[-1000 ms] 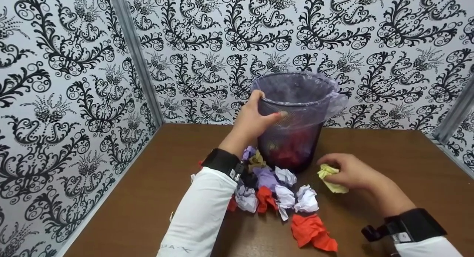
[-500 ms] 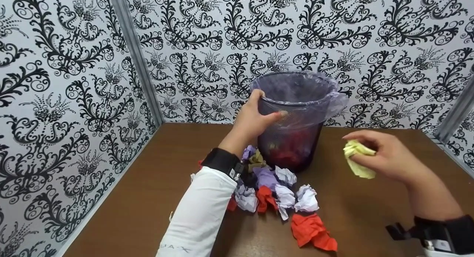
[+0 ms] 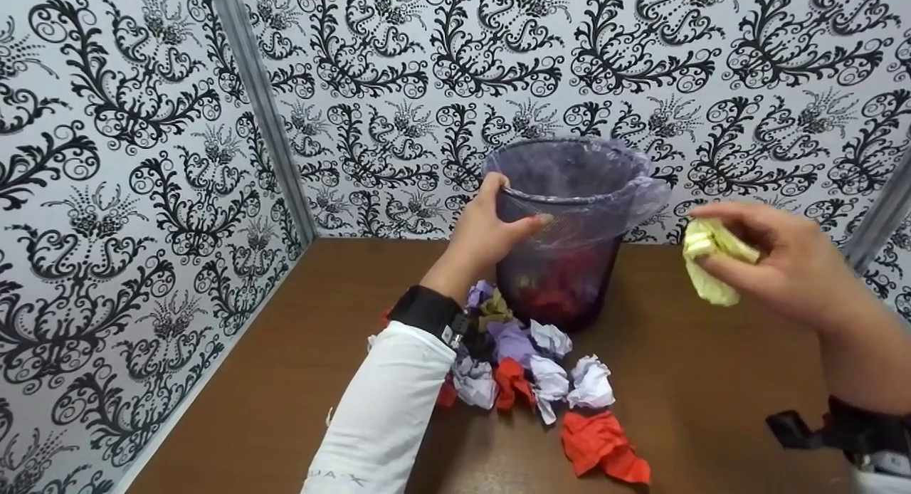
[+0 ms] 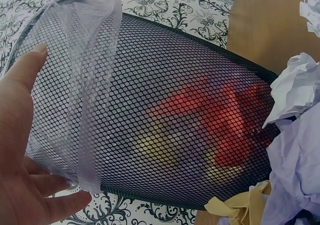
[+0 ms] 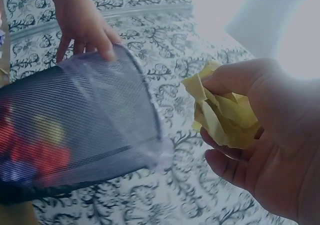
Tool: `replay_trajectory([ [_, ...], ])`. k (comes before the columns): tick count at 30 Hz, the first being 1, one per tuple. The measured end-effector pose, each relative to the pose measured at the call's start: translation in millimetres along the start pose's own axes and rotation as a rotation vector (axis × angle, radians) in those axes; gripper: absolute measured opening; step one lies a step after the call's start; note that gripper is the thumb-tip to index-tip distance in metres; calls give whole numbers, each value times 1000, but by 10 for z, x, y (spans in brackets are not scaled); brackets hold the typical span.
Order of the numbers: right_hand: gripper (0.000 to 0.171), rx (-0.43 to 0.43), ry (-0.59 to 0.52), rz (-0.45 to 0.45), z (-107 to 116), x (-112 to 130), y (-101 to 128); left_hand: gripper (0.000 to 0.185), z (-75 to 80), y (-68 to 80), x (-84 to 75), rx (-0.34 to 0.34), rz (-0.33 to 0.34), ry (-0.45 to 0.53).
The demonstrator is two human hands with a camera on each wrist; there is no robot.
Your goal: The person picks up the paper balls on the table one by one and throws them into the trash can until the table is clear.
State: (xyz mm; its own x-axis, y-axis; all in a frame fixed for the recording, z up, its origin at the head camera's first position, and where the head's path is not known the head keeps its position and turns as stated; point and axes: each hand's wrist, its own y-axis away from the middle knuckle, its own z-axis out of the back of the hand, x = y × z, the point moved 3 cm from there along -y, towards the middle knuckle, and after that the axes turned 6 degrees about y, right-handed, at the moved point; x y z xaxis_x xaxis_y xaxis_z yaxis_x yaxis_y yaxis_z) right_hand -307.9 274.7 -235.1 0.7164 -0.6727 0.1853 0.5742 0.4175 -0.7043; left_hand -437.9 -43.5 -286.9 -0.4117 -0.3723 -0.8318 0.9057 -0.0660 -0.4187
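Note:
A dark mesh wastebasket (image 3: 555, 259) lined with a thin, see-through purple bag (image 3: 648, 198) stands on the brown table, tilted a little. Red and yellow crumpled paper shows through its mesh in the left wrist view. My left hand (image 3: 487, 227) grips its upper left side just under the rim, the thumb against the front. Out to the right of the basket, above the table, my right hand (image 3: 783, 266) holds a crumpled yellow paper (image 5: 225, 112) between thumb and fingers. In the right wrist view that paper is apart from the basket's rim.
Several crumpled papers lie before the basket: white (image 3: 591, 382), purple (image 3: 511, 343), brownish yellow (image 3: 493, 307) and red ones. A flatter red paper (image 3: 605, 448) lies nearest me. Patterned walls (image 3: 398, 124) close off the table's back and left side.
My right hand has lifted the yellow paper off the table area beside the basket and carried it up and to the right. The left hand keeps its grip in place.

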Motion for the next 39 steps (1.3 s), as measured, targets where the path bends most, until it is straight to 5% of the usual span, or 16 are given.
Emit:
replay_trajectory([
  [9, 47, 57, 179, 53, 352, 169, -520, 72, -7, -8, -45, 6, 26, -21],
  [19, 38, 166, 273, -18, 460, 131, -1148, 71, 7, 4, -30, -7, -20, -40],
  [30, 42, 186, 204, -154, 162, 151, -1764, 72, 11, 4, -27, -13, -21, -51],
  [39, 28, 282, 137, -273, -328, -1, -1980, 72, 20, 13, -14, -17, -32, -59],
])
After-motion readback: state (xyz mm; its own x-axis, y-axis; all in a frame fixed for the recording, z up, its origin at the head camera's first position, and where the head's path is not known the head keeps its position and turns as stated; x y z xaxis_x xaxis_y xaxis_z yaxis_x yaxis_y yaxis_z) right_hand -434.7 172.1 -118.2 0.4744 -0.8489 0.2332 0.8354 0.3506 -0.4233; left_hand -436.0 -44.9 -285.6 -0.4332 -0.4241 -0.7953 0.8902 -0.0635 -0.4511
